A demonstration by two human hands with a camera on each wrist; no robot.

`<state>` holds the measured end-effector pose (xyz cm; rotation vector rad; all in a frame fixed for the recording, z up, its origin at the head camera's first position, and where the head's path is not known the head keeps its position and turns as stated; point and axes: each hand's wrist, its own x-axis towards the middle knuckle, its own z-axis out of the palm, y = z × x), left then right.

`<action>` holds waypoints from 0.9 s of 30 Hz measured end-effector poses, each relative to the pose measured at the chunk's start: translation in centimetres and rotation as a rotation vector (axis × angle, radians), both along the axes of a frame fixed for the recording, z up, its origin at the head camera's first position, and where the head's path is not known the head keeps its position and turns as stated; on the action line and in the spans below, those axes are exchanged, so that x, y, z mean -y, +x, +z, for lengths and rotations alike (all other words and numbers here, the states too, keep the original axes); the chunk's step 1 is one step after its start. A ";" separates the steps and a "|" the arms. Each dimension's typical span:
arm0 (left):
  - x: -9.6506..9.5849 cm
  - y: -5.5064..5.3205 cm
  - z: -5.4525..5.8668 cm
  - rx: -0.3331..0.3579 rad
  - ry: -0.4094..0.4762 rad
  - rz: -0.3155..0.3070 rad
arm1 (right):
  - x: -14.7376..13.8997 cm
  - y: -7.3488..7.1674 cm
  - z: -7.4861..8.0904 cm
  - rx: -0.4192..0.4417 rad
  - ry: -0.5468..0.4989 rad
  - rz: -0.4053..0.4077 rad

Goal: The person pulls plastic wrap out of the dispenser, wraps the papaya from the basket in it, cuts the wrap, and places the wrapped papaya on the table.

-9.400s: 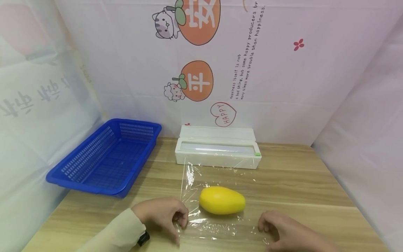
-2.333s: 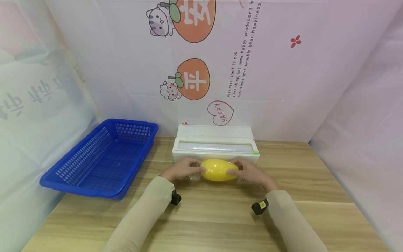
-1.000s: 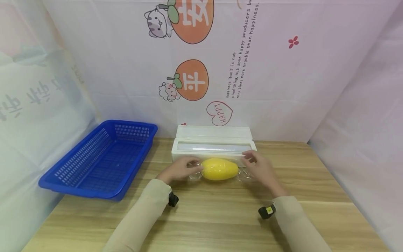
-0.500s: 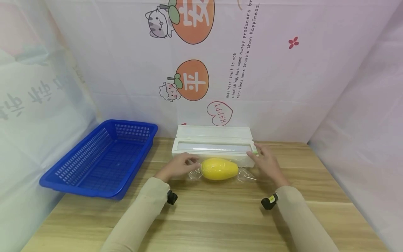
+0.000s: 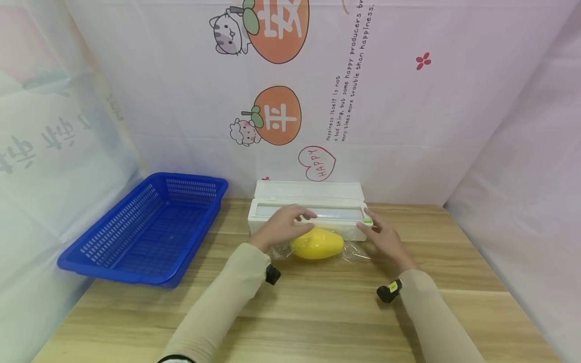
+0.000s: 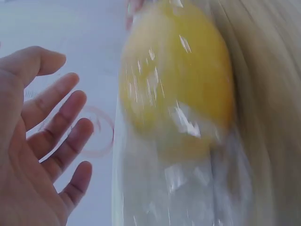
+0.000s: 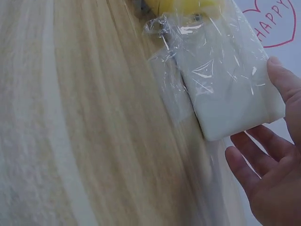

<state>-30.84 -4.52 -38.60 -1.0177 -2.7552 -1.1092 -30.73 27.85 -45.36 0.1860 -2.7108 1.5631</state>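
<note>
A yellow mango-shaped fruit (image 5: 324,246) lies against the front of a white cling film dispenser (image 5: 347,232), wrapped in clear film (image 5: 356,252) that sticks out past both ends. My left hand (image 5: 282,223) hovers over the fruit's left part and the dispenser's front edge. Its fingers are spread and hold nothing, as the left wrist view shows beside the wrapped fruit (image 6: 178,70). My right hand (image 5: 387,243) holds the dispenser's right end, by a green slider (image 5: 367,220). In the right wrist view, thumb and fingers go around the corner of the dispenser (image 7: 230,108).
The dispenser's lid (image 5: 308,190) stands raised at the back, near the printed wall cloth (image 5: 386,166). A blue plastic basket (image 5: 190,247) sits at the left of the wooden table (image 5: 317,312). White cloth walls enclose both sides.
Earlier the fruit lay nearer me on a flat film sheet; both hands then held it, wrapped, against the dispenser. The right hand moved to the dispenser's end; the left has shifted right over the fruit.
</note>
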 end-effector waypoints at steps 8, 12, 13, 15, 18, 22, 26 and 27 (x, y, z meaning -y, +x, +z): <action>-7.3 -1.8 -0.1 -0.014 -0.045 -0.066 | -0.3 -0.3 -0.4 0.027 -0.074 0.026; -10.6 -2.3 -0.6 -0.013 -0.013 -0.058 | -0.6 -0.4 -0.6 0.032 -0.093 0.031; -11.3 -2.3 -0.6 -0.008 -0.006 -0.053 | -0.6 -0.4 -0.7 0.031 -0.103 0.033; -12.6 -2.3 -0.9 0.009 0.004 -0.036 | -0.7 -0.4 -0.9 0.018 -0.118 0.045; -14.1 -2.2 -1.3 0.032 -0.004 -0.003 | -0.7 -0.3 -1.3 0.036 -0.208 0.059; -15.4 -2.0 -1.5 0.023 -0.058 0.067 | -0.5 -0.2 -1.5 0.046 -0.246 0.054; -16.3 -2.0 -1.3 -0.102 -0.180 0.147 | -0.6 -0.2 -1.4 0.001 -0.149 0.045; -16.5 -2.0 -1.3 -0.141 -0.213 0.166 | -0.6 -0.2 -1.4 -0.003 -0.131 0.042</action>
